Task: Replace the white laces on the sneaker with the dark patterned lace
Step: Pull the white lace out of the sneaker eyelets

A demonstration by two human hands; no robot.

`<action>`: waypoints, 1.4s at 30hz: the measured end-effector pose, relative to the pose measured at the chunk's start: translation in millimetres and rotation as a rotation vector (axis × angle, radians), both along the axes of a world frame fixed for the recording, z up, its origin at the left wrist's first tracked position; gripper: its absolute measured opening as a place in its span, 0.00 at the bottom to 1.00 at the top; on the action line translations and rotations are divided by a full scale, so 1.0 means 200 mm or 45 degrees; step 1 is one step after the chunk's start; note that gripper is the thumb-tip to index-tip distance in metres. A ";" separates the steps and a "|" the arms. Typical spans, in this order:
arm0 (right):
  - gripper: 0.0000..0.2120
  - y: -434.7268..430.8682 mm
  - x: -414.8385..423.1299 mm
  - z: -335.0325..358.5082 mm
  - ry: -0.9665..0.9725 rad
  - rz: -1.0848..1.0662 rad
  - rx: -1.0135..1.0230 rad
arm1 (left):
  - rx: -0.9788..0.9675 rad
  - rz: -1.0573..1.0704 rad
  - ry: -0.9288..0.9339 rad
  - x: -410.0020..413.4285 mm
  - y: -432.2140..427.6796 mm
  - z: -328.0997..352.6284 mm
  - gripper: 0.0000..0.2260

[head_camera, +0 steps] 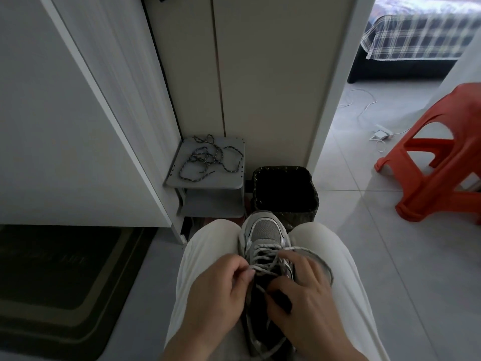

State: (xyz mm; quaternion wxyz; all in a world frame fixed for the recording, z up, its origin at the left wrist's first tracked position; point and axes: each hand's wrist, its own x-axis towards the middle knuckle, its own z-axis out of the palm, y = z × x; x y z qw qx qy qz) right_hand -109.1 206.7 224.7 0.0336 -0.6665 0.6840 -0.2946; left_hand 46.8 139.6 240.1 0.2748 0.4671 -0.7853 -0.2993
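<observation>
A grey and white sneaker (264, 231) lies between my knees, toe pointing away, still threaded with white laces (265, 257). My left hand (220, 284) pinches a strand of the white lace at the sneaker's left side. My right hand (302, 290) rests over the sneaker's right side and tongue, fingers curled around the shoe's upper and the laces. The dark patterned lace (208, 158) lies in a loose tangle on top of a small grey shelf (182, 178) ahead.
A black-lined waste bin (285, 194) stands just beyond the sneaker's toe. A white cabinet (78, 113) rises at the left, a dark doormat (52, 295) lies below it. An orange plastic stool (437, 162) stands at the right, with a white cable and charger (381, 132) on the tiled floor.
</observation>
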 end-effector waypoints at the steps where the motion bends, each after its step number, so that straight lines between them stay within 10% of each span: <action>1: 0.11 0.00 0.01 0.01 0.028 -0.005 0.011 | -0.042 0.011 -0.018 0.00 -0.03 0.02 0.05; 11: 0.09 -0.02 0.05 0.02 -0.006 -0.040 0.047 | 0.228 -0.025 -0.075 0.01 -0.01 -0.03 0.08; 23: 0.10 -0.01 0.05 0.01 0.130 0.005 0.084 | 0.000 0.150 0.000 0.06 -0.08 0.02 0.09; 30: 0.10 -0.04 0.05 0.03 -0.082 -0.066 0.004 | 0.346 -0.036 -0.106 0.03 0.02 -0.06 0.10; 42: 0.11 -0.02 0.03 0.02 0.234 -0.019 0.158 | 0.040 0.147 -0.027 0.09 -0.13 0.02 0.07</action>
